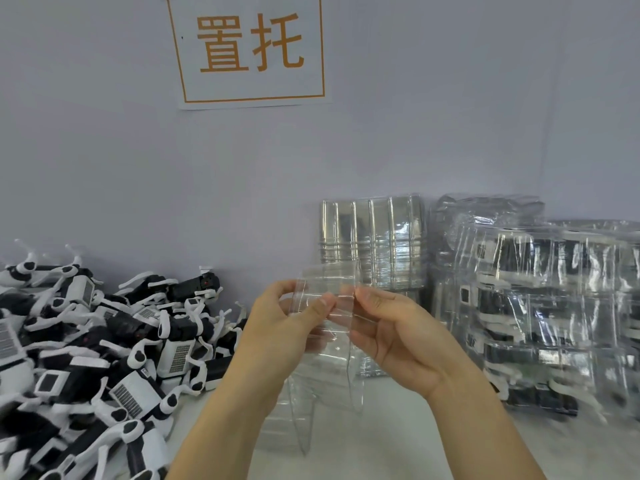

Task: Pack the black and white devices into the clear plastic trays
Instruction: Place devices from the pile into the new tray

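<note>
Many black and white devices (104, 341) lie in a loose heap on the left side of the bench (433, 445), one over another, with their white straps pointing in all directions. On the right side stands a big pile of packed trays (540, 306), each one already with a device inside. Between them, against the wall (104, 150), a stack of empty trays (372, 240) stands on its edge, and above it a paper sign (249, 50) with orange characters is fixed to the wall.

In the middle, above the bench, both hands hold up clear plastic trays (329, 323). The left hand (277, 327) pinches the top left edge with thumb and fingers. The right hand (391, 334) pinches the top right part, with its fingers curled behind the plastic. It looks like several thin trays are nested together and the person tries to separate one from the others, but the plastic is transparent, so I cannot tell how many there are.

The risk from here, in my judgement, is that two trays stay stuck together and are taken as one, because they are thin and clear. Pulling too hard could also bend or crack the edge. The lower trays may slip down and fall on the bench.
</note>
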Demonstrator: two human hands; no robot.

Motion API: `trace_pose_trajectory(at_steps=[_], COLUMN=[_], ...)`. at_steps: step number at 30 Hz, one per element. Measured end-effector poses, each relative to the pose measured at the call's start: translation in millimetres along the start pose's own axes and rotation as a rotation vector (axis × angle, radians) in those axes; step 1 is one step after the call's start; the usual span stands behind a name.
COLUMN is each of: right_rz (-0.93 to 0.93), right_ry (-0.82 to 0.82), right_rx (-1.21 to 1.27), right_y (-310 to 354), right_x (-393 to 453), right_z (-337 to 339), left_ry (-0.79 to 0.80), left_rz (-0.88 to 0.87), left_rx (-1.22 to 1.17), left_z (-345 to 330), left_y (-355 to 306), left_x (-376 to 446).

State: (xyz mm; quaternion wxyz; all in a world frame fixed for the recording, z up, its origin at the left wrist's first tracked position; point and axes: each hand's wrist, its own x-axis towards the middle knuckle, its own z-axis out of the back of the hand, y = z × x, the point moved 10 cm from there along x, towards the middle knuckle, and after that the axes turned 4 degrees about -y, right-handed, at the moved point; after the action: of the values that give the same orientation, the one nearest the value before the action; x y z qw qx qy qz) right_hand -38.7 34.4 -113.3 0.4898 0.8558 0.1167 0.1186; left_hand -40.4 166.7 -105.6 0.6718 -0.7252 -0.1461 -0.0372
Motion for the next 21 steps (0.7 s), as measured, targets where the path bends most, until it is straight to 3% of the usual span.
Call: trace_pose_trajectory(at_steps=[8,15,21], right_rz=[0.063,0.146,0.104], right_ry=[-0.037,-0.186,-0.152], right_rx=[-0.037,-0.346,-0.391], right_y=[5.9,15.8,15.9], right_x=[1.8,2.0,0.1], right_z=[5.9,18.8,13.7], left_ry=[0.001,0.014,0.063], left_rz=[-0.015,-0.044,-0.082], left_rx=[-0.005,0.075,0.170], left_z=[2.8,2.9,-1.5], left_y=[0.0,-0.6,-4.6], left_x=[1.0,0.6,-1.6])
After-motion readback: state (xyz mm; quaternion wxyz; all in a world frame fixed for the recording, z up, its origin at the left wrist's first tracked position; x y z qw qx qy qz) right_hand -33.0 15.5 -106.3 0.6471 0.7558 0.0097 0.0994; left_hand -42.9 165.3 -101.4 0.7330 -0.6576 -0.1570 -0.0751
